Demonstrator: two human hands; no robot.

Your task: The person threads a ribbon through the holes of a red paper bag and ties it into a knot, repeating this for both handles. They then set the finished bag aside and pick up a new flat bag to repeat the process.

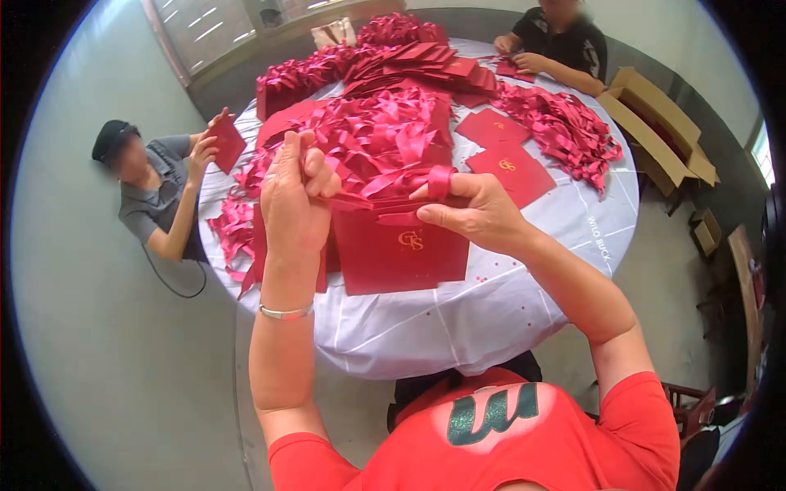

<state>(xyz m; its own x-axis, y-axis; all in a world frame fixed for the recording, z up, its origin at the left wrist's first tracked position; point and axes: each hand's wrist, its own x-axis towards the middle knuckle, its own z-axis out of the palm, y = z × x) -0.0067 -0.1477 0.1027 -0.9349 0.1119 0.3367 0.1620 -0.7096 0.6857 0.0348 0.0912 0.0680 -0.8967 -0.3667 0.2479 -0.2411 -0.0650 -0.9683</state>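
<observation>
A red paper gift bag (393,266) with a gold emblem is in front of me near the table's front edge, its printed face toward me. My left hand (296,184) is closed at the bag's upper left, with a pink-red ribbon (354,201) running from its fingers along the bag's top. At the upper right, my right hand (483,214) pinches a looped part of the ribbon between thumb and fingers. Just behind my hands, a mass of ribbon bows (385,123) covers more red bags. My fingers hide part of the ribbon.
Flat red bags (512,170) lie right of the pile, near a heap of loose ribbons (565,135). A person at the left holds a red bag (226,146); another works at the far right. An open cardboard box (655,123) stands beyond the white-covered table (393,344).
</observation>
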